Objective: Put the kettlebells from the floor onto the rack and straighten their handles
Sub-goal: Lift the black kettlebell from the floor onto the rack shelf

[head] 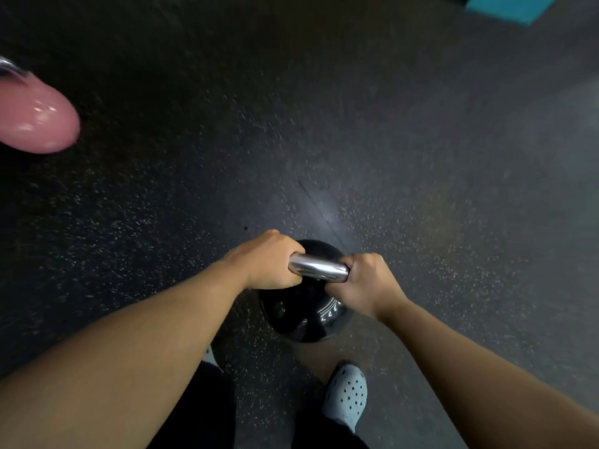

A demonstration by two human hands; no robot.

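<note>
Between the two fists, low centre of view: black kettlebell (304,314), glossy round body hanging under a chrome handle (319,268). Left hand (270,262) clenched round the handle's left end, knuckles up, fingers wrapped under the bar. Right hand (366,283) clenched round the right end, same grip, thumb side toward the bar's middle. Bare stretch of chrome showing between the two sets of fingers. Bell body just below and behind the knuckles, pale markings on its right flank, too blurred to read. Cannot tell whether lifted off or resting on the floor (421,189); dark speckled rubber all round it, seam line running up and away from the fingers. Below the right wrist, near frame bottom: white perforated clog (346,393) on one foot, dark trouser legs (201,413) under the left forearm. Well away from the fingers, far left edge: pink kettlebell (35,118), glossy, partly cut off, bit of chrome at its top. Far upper right corner: teal block (512,8), blurred.
</note>
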